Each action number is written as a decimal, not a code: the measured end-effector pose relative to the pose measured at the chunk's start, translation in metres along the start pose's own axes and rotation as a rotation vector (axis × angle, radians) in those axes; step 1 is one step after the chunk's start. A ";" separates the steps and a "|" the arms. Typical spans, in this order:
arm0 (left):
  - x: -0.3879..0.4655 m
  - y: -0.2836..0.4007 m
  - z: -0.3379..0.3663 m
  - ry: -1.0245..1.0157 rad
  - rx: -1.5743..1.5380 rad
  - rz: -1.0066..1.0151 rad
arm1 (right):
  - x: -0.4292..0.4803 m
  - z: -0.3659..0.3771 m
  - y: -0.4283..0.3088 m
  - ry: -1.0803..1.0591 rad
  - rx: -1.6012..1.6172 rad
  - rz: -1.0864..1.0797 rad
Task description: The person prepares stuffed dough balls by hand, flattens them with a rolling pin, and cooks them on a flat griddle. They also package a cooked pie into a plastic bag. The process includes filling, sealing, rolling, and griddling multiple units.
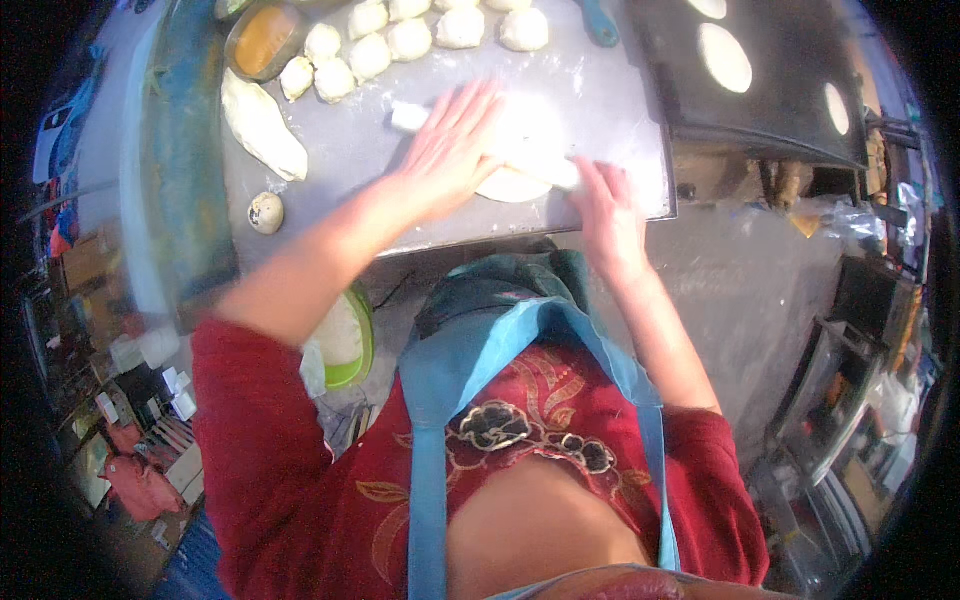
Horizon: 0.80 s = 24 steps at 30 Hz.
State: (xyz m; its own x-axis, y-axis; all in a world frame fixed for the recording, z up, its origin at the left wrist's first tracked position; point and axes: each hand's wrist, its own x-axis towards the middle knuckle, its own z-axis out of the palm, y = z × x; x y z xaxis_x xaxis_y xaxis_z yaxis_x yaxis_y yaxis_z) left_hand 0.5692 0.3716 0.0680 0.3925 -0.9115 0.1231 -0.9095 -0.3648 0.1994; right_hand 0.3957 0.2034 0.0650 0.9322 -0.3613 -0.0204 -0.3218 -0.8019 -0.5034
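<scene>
A pale rolling pin lies aslant over a flat round of dough on a floured metal worktop. My left hand is spread flat across the pin, its palm down and its fingers stretched forward. At the pin's other end, my right hand has its fingers curled around it and is slightly blurred. Strong glare washes out the dough's far part. Several dough balls sit in rows beyond my hands. A long piece of dough rests on the left.
A bowl with orange-brown contents stands at the far left, and a small round, dark-marked object is nearer. A blue handle lies at the back. Flat dough rounds lie on a dark plate rightward. Below stands a green basin.
</scene>
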 end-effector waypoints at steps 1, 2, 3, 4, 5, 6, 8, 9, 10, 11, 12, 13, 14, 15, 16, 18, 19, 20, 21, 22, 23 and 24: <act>0.032 -0.007 0.008 0.081 0.006 0.033 | 0.006 -0.002 0.001 0.098 -0.021 -0.078; 0.063 -0.015 0.015 0.015 0.084 0.023 | 0.018 -0.004 0.005 0.170 -0.049 -0.128; 0.088 -0.019 0.022 0.174 0.028 0.076 | 0.024 -0.002 0.006 0.175 -0.072 -0.145; 0.101 -0.021 0.026 0.263 0.000 0.090 | 0.028 -0.002 0.010 0.159 -0.004 -0.152; 0.099 -0.022 0.029 0.231 -0.003 0.088 | 0.030 0.002 0.010 0.125 -0.070 -0.115; 0.088 -0.020 0.028 0.196 -0.006 0.082 | 0.026 0.005 0.010 0.124 -0.105 -0.129; 0.047 -0.014 0.016 0.148 -0.086 0.061 | 0.013 0.010 0.005 0.139 -0.121 -0.176; 0.007 -0.002 0.009 0.123 -0.178 0.022 | 0.000 0.011 -0.001 0.151 -0.111 -0.211; -0.027 0.010 0.002 0.096 -0.196 -0.023 | -0.010 0.011 -0.008 0.197 -0.098 -0.283; -0.055 0.019 -0.003 -0.023 -0.218 -0.130 | -0.020 0.010 -0.012 0.115 -0.107 -0.270; -0.074 0.023 -0.009 0.058 -0.194 -0.081 | -0.026 0.007 -0.015 0.039 -0.104 -0.244; -0.086 0.024 -0.012 0.137 -0.171 -0.026 | -0.030 0.004 -0.018 -0.034 -0.082 -0.249; -0.092 0.025 -0.012 0.074 -0.165 -0.119 | -0.028 0.002 -0.019 -0.008 -0.064 -0.257; -0.099 0.027 -0.015 0.084 -0.168 -0.166 | -0.020 0.001 -0.021 0.010 -0.035 -0.291; -0.101 0.027 -0.017 0.093 -0.171 -0.213 | -0.009 0.000 -0.021 0.068 0.006 -0.318; -0.101 0.024 -0.020 0.121 -0.278 -0.397 | 0.025 0.007 -0.022 0.296 -0.026 -0.468; -0.103 0.022 -0.021 0.135 -0.334 -0.487 | 0.045 0.012 -0.025 0.417 -0.031 -0.521; -0.107 0.020 -0.022 0.235 -0.275 -0.522 | 0.063 0.019 -0.029 0.415 -0.028 -0.454; -0.112 0.018 -0.023 0.268 -0.256 -0.592 | 0.079 0.026 -0.033 0.399 -0.020 -0.370; -0.117 0.016 -0.022 0.299 -0.234 -0.661 | 0.090 0.029 -0.035 0.348 -0.016 -0.281; -0.123 0.014 -0.021 0.300 -0.220 -0.757 | 0.096 0.031 -0.037 0.285 -0.002 -0.235; -0.128 0.011 -0.019 0.308 -0.130 -0.758 | 0.099 0.032 -0.039 0.189 0.008 -0.183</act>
State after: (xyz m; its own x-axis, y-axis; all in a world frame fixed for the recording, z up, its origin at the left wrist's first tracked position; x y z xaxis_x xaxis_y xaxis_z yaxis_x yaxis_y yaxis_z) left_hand 0.5117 0.4880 0.0731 0.9301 -0.3271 0.1671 -0.3672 -0.8173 0.4441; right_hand 0.5059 0.2136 0.0552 0.9270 -0.2938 0.2331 -0.1487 -0.8585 -0.4907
